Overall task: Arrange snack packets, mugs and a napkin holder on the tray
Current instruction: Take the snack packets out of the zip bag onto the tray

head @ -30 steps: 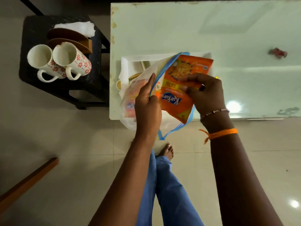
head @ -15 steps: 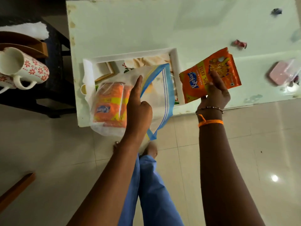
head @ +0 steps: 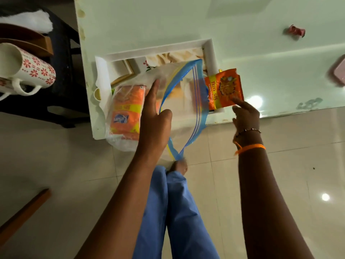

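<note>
One snack packet [head: 224,89] out, two mugs [head: 24,70].

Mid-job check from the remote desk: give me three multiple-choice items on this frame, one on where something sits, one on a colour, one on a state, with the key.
1. Where does the loose orange snack packet lie?
A. across the tray's right rim
B. on the floor
C. on the black stool

2. What colour is the zip edge of the clear bag?
A. red
B. blue
C. green

3. What is the left hand doing?
A. lifting a mug
B. hanging free
C. holding the clear bag over the white tray

Key: 1 A, the packet overlaps the rim, with the right hand fingertip on its lower corner. 2 B, a blue band frames the bag's open mouth. 3 C, its fingers press the bag, which still has orange packets inside.
</note>
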